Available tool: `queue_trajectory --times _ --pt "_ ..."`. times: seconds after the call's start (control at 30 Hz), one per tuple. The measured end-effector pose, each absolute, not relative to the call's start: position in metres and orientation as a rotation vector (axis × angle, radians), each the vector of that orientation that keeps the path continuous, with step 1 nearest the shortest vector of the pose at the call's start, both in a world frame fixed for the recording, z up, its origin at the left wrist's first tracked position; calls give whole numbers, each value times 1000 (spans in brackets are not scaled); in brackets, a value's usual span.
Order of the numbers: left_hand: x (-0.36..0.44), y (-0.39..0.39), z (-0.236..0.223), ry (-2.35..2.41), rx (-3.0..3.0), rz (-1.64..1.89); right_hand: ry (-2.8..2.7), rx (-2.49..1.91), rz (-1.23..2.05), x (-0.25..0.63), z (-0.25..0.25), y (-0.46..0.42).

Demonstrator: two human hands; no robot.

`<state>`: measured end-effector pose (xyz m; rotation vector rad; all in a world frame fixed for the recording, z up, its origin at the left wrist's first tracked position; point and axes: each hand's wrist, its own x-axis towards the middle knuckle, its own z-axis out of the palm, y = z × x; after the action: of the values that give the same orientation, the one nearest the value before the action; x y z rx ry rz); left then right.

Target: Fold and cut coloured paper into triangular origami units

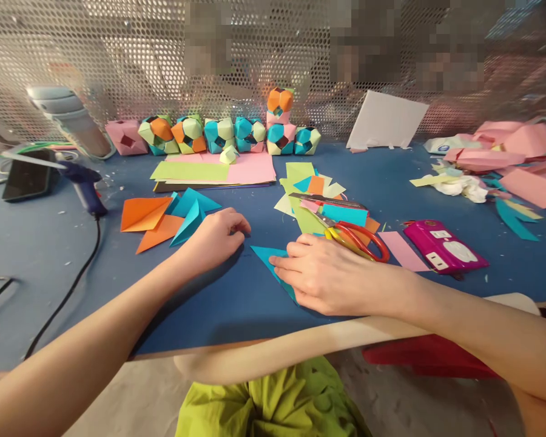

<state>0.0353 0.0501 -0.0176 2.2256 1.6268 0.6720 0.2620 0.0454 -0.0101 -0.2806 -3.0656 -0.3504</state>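
My right hand (327,276) covers much of the blue paper (262,256) near the centre, so I can't tell its folds under my palm. My left forearm (91,334) runs off at the lower left, my right forearm (473,325) at the right edge. The lime-green cloth (273,403) is cut off at the bottom, the pink scraps (530,142) at the right. Behind the perforated screen (155,36), shapes are too blurred for me to name
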Motion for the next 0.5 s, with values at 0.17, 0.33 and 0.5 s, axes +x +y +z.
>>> queue_trajectory --times 0.17,0.33,0.5 --pt "70 6 -8 1265 2491 497 -3076 -409 -444 271 -23 31" --pt "79 -14 -19 1297 2673 308 -3054 -519 -412 274 -29 23" --pt "75 -16 -31 1364 2772 309 -2955 -658 -535 275 -34 14"
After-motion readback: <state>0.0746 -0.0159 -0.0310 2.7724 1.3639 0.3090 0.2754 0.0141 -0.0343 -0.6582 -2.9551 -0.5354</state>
